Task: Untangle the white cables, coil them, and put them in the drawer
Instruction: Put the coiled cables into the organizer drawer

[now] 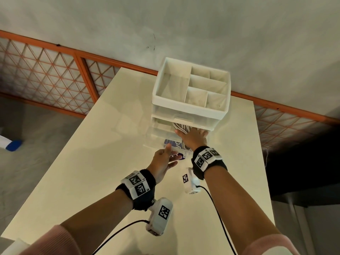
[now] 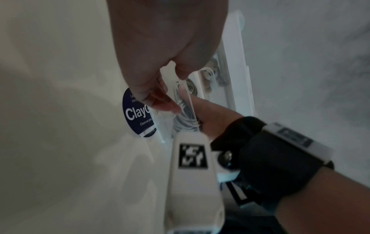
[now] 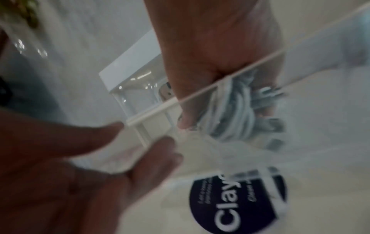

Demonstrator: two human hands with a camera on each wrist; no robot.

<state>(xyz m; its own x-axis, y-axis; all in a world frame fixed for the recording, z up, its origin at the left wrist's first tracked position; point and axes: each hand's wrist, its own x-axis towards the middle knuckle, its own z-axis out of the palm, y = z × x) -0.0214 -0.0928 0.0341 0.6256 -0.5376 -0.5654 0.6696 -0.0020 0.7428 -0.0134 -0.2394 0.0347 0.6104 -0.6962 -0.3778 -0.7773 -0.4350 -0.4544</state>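
Head view, right hand [image 1: 193,138] gripping coiled cables [image 1: 181,128]

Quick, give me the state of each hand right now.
Left hand: open, fingers straight, at the front of the pulled-out clear drawer, holding nothing.
Right hand: closed around the coiled white cables, over the drawer.

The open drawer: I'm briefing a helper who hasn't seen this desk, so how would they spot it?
On the white table stands a white organiser with a divided tray on top. The drawer is the clear one pulled out at its base, toward the person. Unlike the closed drawer above, the right hand is lowering coiled white cables into it.
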